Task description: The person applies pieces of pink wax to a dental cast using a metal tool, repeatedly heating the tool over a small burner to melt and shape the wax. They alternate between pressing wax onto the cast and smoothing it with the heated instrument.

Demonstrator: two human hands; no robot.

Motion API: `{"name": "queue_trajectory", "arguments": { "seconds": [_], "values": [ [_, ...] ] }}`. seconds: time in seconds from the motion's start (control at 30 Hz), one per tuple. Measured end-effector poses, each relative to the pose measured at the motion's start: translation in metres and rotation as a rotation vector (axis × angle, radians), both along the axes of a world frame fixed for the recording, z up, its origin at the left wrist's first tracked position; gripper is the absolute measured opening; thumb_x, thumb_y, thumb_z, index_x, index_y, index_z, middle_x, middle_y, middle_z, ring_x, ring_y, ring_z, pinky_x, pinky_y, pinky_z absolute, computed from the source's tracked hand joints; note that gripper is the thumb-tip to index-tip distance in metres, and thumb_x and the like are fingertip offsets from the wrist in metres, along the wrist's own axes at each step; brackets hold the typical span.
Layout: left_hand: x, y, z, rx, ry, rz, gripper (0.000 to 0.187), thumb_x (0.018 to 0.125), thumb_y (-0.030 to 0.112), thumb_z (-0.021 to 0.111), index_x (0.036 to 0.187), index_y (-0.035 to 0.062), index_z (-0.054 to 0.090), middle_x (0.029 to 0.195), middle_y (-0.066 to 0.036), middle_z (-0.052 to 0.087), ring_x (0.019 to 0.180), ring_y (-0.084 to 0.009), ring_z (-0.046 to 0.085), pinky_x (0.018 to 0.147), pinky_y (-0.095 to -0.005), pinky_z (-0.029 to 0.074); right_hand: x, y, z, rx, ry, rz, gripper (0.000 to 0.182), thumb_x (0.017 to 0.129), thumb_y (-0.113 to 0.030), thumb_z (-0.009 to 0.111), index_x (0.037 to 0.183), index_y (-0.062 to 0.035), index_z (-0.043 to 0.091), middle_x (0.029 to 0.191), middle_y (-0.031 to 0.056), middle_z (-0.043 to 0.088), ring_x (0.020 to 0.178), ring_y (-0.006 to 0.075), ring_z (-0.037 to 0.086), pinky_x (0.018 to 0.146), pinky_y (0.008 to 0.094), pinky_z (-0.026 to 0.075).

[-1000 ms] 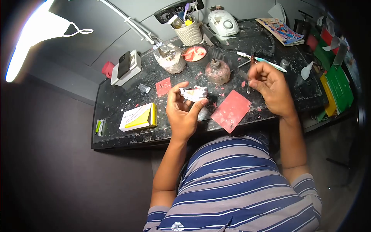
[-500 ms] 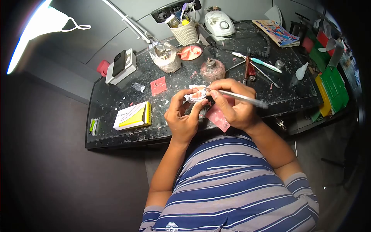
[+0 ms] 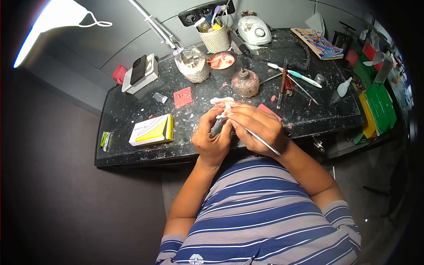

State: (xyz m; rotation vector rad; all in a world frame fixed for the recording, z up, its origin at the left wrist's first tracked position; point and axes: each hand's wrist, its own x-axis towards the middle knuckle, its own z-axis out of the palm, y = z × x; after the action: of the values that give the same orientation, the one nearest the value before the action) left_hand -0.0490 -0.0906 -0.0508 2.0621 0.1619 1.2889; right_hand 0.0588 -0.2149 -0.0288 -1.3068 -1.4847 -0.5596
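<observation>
Between both hands is a small white and pink piece (image 3: 227, 110), mostly covered by the fingers. My left hand (image 3: 212, 134) pinches it from the left side. My right hand (image 3: 258, 128) touches it from the right and also holds a thin metal tool (image 3: 264, 142), whose handle points down to the right. Just behind the fingertips, a white and pink lump (image 3: 221, 101) shows near the desk surface. A pink sheet (image 3: 269, 111) is partly hidden behind my right hand.
On the black desk (image 3: 119, 152) are a yellow and white box (image 3: 151, 130), a pink square (image 3: 183, 97), a glass burner (image 3: 245, 84), a plastic bag of white material (image 3: 193, 68), a red dish (image 3: 221, 61), a knife (image 3: 282, 86) and a toothbrush (image 3: 304, 78).
The fingers of both hands have come closer together around the piece. The tool has tilted, its handle now lower. The view has shifted slightly.
</observation>
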Motion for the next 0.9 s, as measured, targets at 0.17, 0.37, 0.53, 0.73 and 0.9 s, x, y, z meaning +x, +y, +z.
{"name": "queue_trajectory", "arguments": {
  "seconds": [0.17, 0.37, 0.53, 0.73, 0.9],
  "values": [
    [0.001, 0.000, 0.000, 0.051, -0.017, 0.034, 0.031, 0.084, -0.004, 0.074, 0.113, -0.0048, 0.063, 0.110, -0.015, 0.073, 0.099, -0.0170, 0.071, 0.086, -0.0284, 0.057, 0.000, 0.000, 0.000, -0.006, -0.002, -0.004, 0.026, 0.082, 0.004, 0.068, 0.109, 0.0051, 0.066, 0.107, 0.0176, 0.070, 0.104, 0.0337, 0.071, 0.089, 0.0386, 0.059],
    [0.000, 0.000, -0.001, -0.050, -0.016, -0.032, 0.031, 0.085, -0.005, 0.073, 0.114, -0.0063, 0.062, 0.111, -0.017, 0.072, 0.101, -0.0183, 0.070, 0.088, -0.0290, 0.057, 0.000, 0.001, 0.000, -0.018, 0.007, 0.001, 0.027, 0.082, 0.004, 0.067, 0.109, 0.0046, 0.066, 0.107, 0.0177, 0.071, 0.104, 0.0329, 0.071, 0.089, 0.0379, 0.059],
    [-0.002, 0.003, 0.001, -0.166, 0.045, -0.103, 0.032, 0.086, -0.006, 0.072, 0.115, -0.0070, 0.060, 0.111, -0.016, 0.071, 0.101, -0.0176, 0.070, 0.089, -0.0290, 0.057, 0.001, -0.002, 0.002, -0.051, 0.004, -0.005, 0.027, 0.081, 0.005, 0.067, 0.108, 0.0042, 0.068, 0.108, 0.0171, 0.071, 0.104, 0.0318, 0.071, 0.088, 0.0371, 0.059],
    [-0.003, 0.006, 0.004, -0.246, 0.074, -0.216, 0.039, 0.086, -0.007, 0.071, 0.123, -0.0073, 0.057, 0.113, -0.015, 0.068, 0.103, -0.0177, 0.068, 0.089, -0.0281, 0.056, 0.005, -0.006, 0.005, -0.101, -0.022, -0.004, 0.031, 0.076, 0.005, 0.069, 0.107, 0.0037, 0.070, 0.109, 0.0158, 0.072, 0.103, 0.0296, 0.071, 0.088, 0.0364, 0.058],
    [-0.003, 0.007, 0.005, -0.359, 0.065, -0.323, 0.044, 0.087, -0.010, 0.069, 0.128, -0.0079, 0.054, 0.116, -0.016, 0.066, 0.104, -0.0180, 0.067, 0.088, -0.0277, 0.056, 0.008, -0.010, 0.006, -0.147, -0.006, -0.001, 0.036, 0.073, 0.003, 0.070, 0.109, 0.0025, 0.070, 0.110, 0.0146, 0.072, 0.103, 0.0291, 0.071, 0.090, 0.0360, 0.057]
  ]
}}
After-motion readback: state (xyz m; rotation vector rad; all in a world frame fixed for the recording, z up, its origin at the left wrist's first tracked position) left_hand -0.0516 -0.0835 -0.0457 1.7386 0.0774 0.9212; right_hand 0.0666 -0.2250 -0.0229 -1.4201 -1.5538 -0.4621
